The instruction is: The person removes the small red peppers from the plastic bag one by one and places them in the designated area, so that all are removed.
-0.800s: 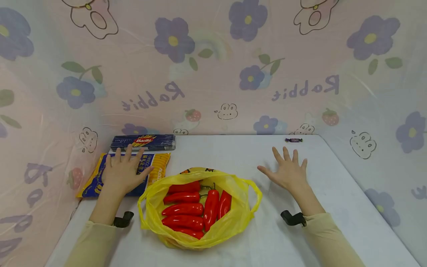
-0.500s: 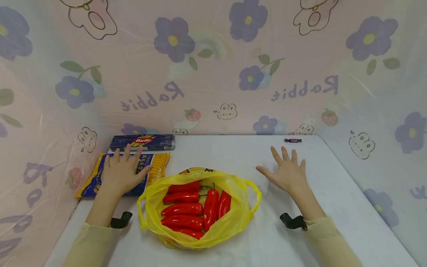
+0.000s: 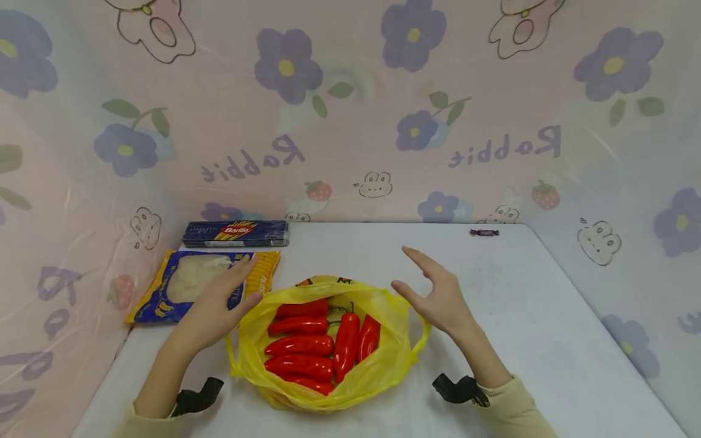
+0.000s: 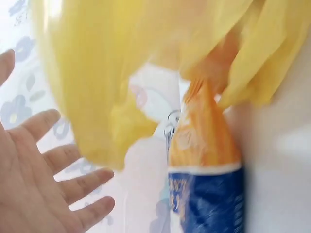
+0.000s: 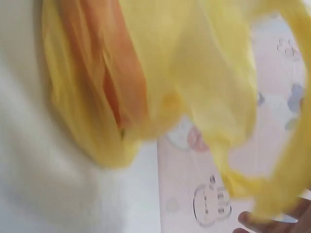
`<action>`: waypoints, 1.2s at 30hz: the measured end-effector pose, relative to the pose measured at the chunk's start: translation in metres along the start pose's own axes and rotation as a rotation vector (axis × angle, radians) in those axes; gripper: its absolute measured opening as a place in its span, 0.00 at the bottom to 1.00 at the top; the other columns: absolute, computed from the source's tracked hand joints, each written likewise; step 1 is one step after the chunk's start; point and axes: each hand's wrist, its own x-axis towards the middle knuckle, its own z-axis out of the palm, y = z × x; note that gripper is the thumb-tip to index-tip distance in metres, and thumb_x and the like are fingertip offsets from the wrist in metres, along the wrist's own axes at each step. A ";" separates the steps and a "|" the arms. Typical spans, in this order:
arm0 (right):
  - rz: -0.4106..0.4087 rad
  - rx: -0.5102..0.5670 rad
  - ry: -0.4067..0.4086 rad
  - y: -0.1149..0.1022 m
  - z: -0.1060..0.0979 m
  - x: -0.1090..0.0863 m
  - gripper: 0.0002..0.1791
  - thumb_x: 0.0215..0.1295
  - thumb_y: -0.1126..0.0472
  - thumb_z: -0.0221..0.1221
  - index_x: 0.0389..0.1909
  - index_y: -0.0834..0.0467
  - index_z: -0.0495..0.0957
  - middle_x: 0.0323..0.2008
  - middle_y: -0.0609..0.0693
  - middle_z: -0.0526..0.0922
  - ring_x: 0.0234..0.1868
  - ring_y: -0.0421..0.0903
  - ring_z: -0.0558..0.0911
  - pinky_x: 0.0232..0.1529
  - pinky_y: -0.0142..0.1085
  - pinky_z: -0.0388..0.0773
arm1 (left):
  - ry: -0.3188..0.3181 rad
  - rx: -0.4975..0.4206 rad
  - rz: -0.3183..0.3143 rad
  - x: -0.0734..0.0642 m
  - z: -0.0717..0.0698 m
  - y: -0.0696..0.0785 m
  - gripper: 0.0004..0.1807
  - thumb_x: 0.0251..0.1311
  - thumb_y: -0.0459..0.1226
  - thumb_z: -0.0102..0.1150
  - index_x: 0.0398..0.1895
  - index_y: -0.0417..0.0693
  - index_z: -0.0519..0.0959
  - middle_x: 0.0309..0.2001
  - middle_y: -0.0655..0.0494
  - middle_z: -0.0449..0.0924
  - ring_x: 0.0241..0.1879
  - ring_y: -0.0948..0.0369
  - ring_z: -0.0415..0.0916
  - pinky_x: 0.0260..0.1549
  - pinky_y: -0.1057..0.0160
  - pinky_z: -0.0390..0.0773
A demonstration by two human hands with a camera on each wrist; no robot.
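A yellow plastic bag point(image 3: 391, 359) stands with its mouth spread wide, its loop handles at either side. Inside lie several glossy red peppers point(image 3: 299, 345) with green stems. My left hand point(image 3: 210, 313) hovers by the bag's left side, fingers extended and nothing in them. Beneath it is a blue and yellow pasta packet point(image 3: 159, 310), partly covered by the hand. On the right, close to the bag handle point(image 5: 296, 141), my right hand point(image 3: 440, 301) is raised with thumb and fingers apart, also holding nothing. Only its fingertips point(image 5: 252, 221) show in the right wrist view.
A dark blue Barilla spaghetti pack point(image 3: 235, 234) lies at the back left of the white table point(image 3: 547, 340). Near the back right edge is a small wrapped candy point(image 3: 484, 232). A flowered curtain point(image 3: 350, 121) encloses the back and sides.
Both hands have come inward toward the bag, turning from palm-down so the palms face each other. The pasta packet's window is now uncovered. The bag and peppers have stayed put.
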 end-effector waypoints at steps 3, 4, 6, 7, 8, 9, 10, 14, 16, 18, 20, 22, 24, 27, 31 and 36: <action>-0.085 0.076 0.015 -0.013 0.017 0.001 0.36 0.63 0.53 0.74 0.73 0.51 0.77 0.70 0.50 0.81 0.64 0.55 0.82 0.55 0.55 0.87 | -0.005 -0.041 0.009 -0.007 0.010 0.005 0.40 0.77 0.51 0.58 0.86 0.55 0.58 0.85 0.43 0.53 0.81 0.33 0.51 0.72 0.22 0.55; -0.108 0.105 0.011 -0.018 0.022 0.000 0.36 0.62 0.55 0.74 0.72 0.51 0.78 0.68 0.49 0.82 0.62 0.54 0.83 0.52 0.52 0.88 | -0.009 -0.051 0.008 -0.009 0.013 0.006 0.39 0.77 0.51 0.59 0.86 0.56 0.58 0.85 0.44 0.54 0.81 0.34 0.51 0.72 0.22 0.55; -0.160 0.158 -0.013 -0.029 0.031 0.000 0.35 0.60 0.57 0.75 0.70 0.51 0.80 0.66 0.49 0.84 0.58 0.52 0.84 0.47 0.45 0.89 | -0.018 -0.059 0.009 -0.013 0.018 0.008 0.39 0.76 0.51 0.60 0.86 0.61 0.59 0.84 0.45 0.55 0.81 0.33 0.52 0.70 0.21 0.55; -0.181 0.182 -0.034 -0.033 0.035 -0.001 0.35 0.59 0.57 0.76 0.69 0.52 0.80 0.65 0.48 0.84 0.58 0.52 0.84 0.46 0.43 0.89 | -0.024 -0.067 0.013 -0.014 0.021 0.009 0.39 0.76 0.51 0.60 0.85 0.64 0.59 0.84 0.46 0.56 0.81 0.33 0.52 0.70 0.20 0.55; -0.200 0.208 -0.062 -0.039 0.038 -0.002 0.34 0.59 0.58 0.76 0.68 0.52 0.80 0.64 0.48 0.85 0.57 0.52 0.84 0.46 0.41 0.88 | -0.031 -0.074 0.017 -0.015 0.024 0.010 0.39 0.75 0.51 0.61 0.85 0.67 0.59 0.84 0.47 0.56 0.81 0.33 0.52 0.69 0.19 0.55; -0.217 0.230 -0.095 -0.043 0.041 -0.003 0.34 0.60 0.58 0.76 0.68 0.52 0.80 0.64 0.49 0.85 0.57 0.53 0.84 0.46 0.40 0.88 | -0.035 -0.079 0.025 -0.015 0.027 0.009 0.39 0.75 0.51 0.62 0.85 0.68 0.60 0.84 0.48 0.56 0.81 0.34 0.51 0.69 0.19 0.55; -0.234 0.245 -0.128 -0.047 0.043 -0.005 0.33 0.60 0.57 0.76 0.68 0.53 0.80 0.63 0.49 0.85 0.57 0.53 0.84 0.46 0.39 0.87 | -0.042 -0.085 0.032 -0.016 0.030 0.009 0.39 0.74 0.51 0.62 0.85 0.69 0.60 0.84 0.48 0.56 0.81 0.34 0.51 0.69 0.19 0.55; -0.244 0.295 -0.255 -0.055 0.051 -0.011 0.30 0.63 0.56 0.74 0.67 0.54 0.81 0.60 0.48 0.87 0.54 0.51 0.85 0.44 0.39 0.87 | -0.058 -0.097 0.047 -0.016 0.040 0.002 0.39 0.73 0.50 0.64 0.84 0.69 0.61 0.84 0.52 0.57 0.82 0.36 0.51 0.70 0.20 0.56; -0.225 0.309 -0.304 -0.054 0.055 -0.013 0.29 0.64 0.55 0.74 0.66 0.53 0.82 0.58 0.47 0.88 0.51 0.51 0.85 0.43 0.41 0.88 | -0.064 -0.092 0.048 -0.016 0.044 -0.002 0.40 0.72 0.51 0.65 0.84 0.68 0.61 0.84 0.53 0.57 0.81 0.36 0.52 0.69 0.21 0.58; -0.193 0.314 -0.347 -0.052 0.059 -0.013 0.28 0.65 0.55 0.74 0.65 0.52 0.82 0.56 0.46 0.88 0.50 0.52 0.85 0.43 0.42 0.88 | -0.067 -0.092 0.047 -0.016 0.047 -0.005 0.40 0.72 0.51 0.65 0.84 0.68 0.61 0.84 0.55 0.58 0.81 0.37 0.53 0.69 0.21 0.59; -0.171 0.305 -0.378 -0.047 0.063 -0.013 0.27 0.65 0.54 0.73 0.65 0.51 0.83 0.55 0.48 0.89 0.48 0.53 0.85 0.41 0.43 0.88 | -0.071 -0.097 0.045 -0.017 0.049 -0.007 0.41 0.71 0.52 0.66 0.84 0.68 0.61 0.84 0.55 0.58 0.81 0.37 0.54 0.69 0.21 0.59; -0.164 0.287 -0.397 -0.043 0.066 -0.012 0.26 0.66 0.53 0.73 0.64 0.52 0.83 0.53 0.51 0.90 0.47 0.53 0.85 0.38 0.43 0.87 | -0.073 -0.105 0.048 -0.017 0.051 -0.009 0.42 0.70 0.53 0.67 0.84 0.70 0.61 0.84 0.56 0.57 0.81 0.37 0.54 0.68 0.21 0.60; -0.166 0.265 -0.405 -0.038 0.068 -0.012 0.26 0.66 0.53 0.74 0.63 0.54 0.84 0.53 0.52 0.90 0.44 0.52 0.85 0.35 0.42 0.85 | -0.070 -0.119 0.068 -0.018 0.052 -0.010 0.42 0.68 0.52 0.69 0.84 0.70 0.62 0.85 0.57 0.55 0.81 0.37 0.54 0.67 0.21 0.61; -0.177 0.229 -0.411 -0.036 0.068 -0.012 0.27 0.65 0.53 0.75 0.62 0.57 0.84 0.52 0.52 0.90 0.42 0.52 0.84 0.33 0.41 0.82 | -0.057 -0.120 0.120 -0.018 0.052 -0.010 0.43 0.66 0.51 0.72 0.82 0.70 0.65 0.85 0.57 0.54 0.81 0.37 0.55 0.66 0.21 0.64; -0.198 0.144 -0.457 -0.048 0.066 -0.014 0.27 0.64 0.54 0.75 0.62 0.58 0.84 0.56 0.51 0.89 0.52 0.50 0.86 0.51 0.42 0.87 | -0.031 -0.032 0.178 -0.023 0.049 -0.009 0.42 0.64 0.53 0.73 0.81 0.69 0.67 0.86 0.58 0.53 0.79 0.38 0.58 0.65 0.23 0.68; -0.263 -0.034 -0.501 -0.071 0.064 -0.021 0.25 0.66 0.54 0.74 0.62 0.55 0.85 0.56 0.50 0.89 0.57 0.47 0.85 0.60 0.41 0.85 | -0.006 0.081 0.172 -0.038 0.046 -0.006 0.45 0.60 0.58 0.73 0.81 0.70 0.67 0.86 0.58 0.53 0.77 0.37 0.62 0.61 0.23 0.72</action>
